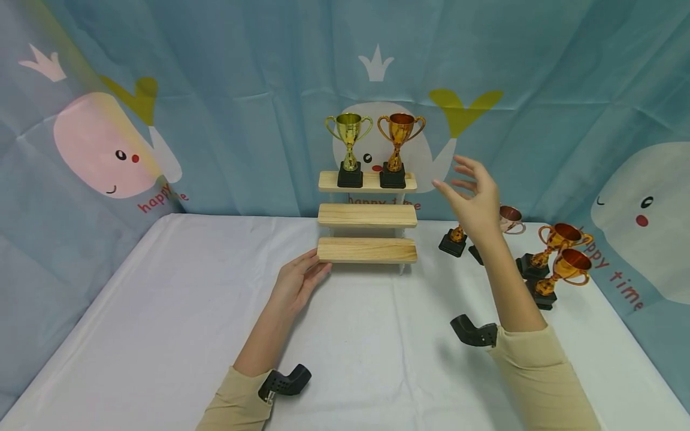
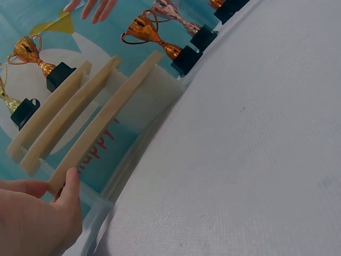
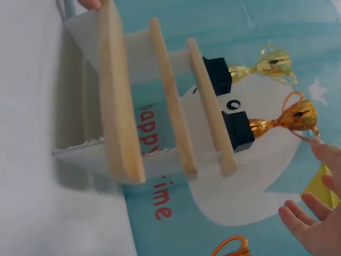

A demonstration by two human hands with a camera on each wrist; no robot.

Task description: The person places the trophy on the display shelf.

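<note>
A blue cloth printed with whales hangs behind a table (image 1: 162, 311) covered in white. Near the table's far edge, at its middle, stands a three-step wooden stand (image 1: 367, 249); its top step carries a gold trophy (image 1: 349, 148) and a bronze trophy (image 1: 399, 149) side by side. The left hand (image 1: 298, 281) rests flat on the table with straight fingers touching the left end of the lowest step, holding nothing. The right hand (image 1: 473, 200) hovers in the air just right of the stand's top step, fingers spread and empty. Behind and beside it, toward the far right corner, more bronze trophies (image 1: 557, 257) wait in a loose cluster. By the look of it, the stand is being steadied while trophies are set on it; keeping the left fingers pressed against that lowest step should stop the stand from shifting, and any trophy is best lowered upright onto its black base.
</note>
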